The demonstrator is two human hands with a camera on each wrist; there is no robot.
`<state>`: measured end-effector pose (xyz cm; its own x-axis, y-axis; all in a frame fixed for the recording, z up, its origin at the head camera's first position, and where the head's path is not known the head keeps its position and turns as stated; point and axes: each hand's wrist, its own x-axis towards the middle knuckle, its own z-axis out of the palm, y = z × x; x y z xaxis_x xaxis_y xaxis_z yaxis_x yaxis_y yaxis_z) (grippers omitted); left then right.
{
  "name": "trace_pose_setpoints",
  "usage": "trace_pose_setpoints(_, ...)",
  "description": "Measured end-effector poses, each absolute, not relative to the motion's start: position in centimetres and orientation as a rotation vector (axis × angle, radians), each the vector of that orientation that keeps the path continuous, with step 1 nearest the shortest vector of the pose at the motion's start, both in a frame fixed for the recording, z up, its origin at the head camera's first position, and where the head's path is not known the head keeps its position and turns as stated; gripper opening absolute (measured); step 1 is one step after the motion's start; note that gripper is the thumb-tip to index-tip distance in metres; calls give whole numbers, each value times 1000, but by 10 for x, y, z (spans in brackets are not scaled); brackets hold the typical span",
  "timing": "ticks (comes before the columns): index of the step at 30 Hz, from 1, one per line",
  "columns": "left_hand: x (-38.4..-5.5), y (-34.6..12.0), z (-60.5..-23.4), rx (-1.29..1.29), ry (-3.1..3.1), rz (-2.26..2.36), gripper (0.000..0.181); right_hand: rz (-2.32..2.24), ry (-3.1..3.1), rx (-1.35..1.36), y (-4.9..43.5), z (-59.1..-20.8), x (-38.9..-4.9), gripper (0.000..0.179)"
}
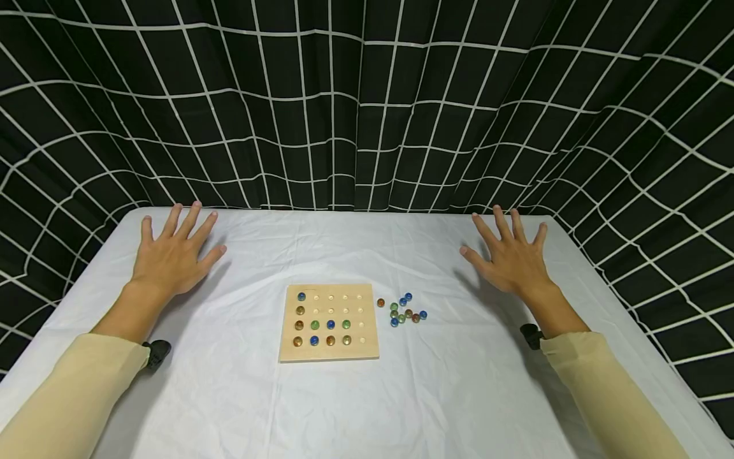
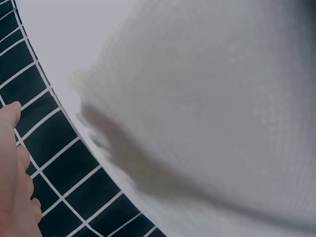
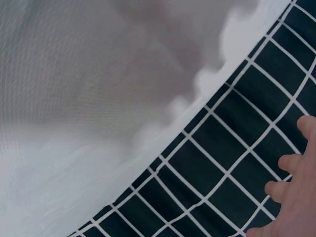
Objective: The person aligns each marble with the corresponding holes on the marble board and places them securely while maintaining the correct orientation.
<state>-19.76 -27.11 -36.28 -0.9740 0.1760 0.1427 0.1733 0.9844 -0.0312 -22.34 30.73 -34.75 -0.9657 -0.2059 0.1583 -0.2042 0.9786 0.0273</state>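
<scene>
In the head view a pale wooden board (image 1: 338,355) with a grid of round hollows lies on the white-covered table. Glass marbles (image 1: 331,324) in blue, green and amber fill its left column and most of the two front rows. The right column and the back middle hollows hold none. Several loose marbles (image 1: 401,318) lie close to the board's right side. Far left, my left hand (image 1: 172,258) is spread above the cloth, holding nothing. My right hand (image 1: 513,258) is likewise spread at the far right. Both wrist views show only fingers, cloth and shadow.
A white cloth (image 1: 229,401) with faint creases covers the table. Behind and beside it hangs a black curtain (image 1: 338,121) with white grid lines. Dark wrist devices (image 1: 156,354) sit at both sleeve cuffs.
</scene>
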Motion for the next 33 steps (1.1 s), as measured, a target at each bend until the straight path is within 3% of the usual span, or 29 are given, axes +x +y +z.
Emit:
trace_pose_setpoints(14, -188, -234, -354, -479, -2995, 19, 73, 170, -2958, 409, 292, -342, -209, 74)
trace_pose_setpoints(33, -160, -199, -357, -813, -3025, -73, 72, 561, -2762, 779, 273, -346, -187, 65)
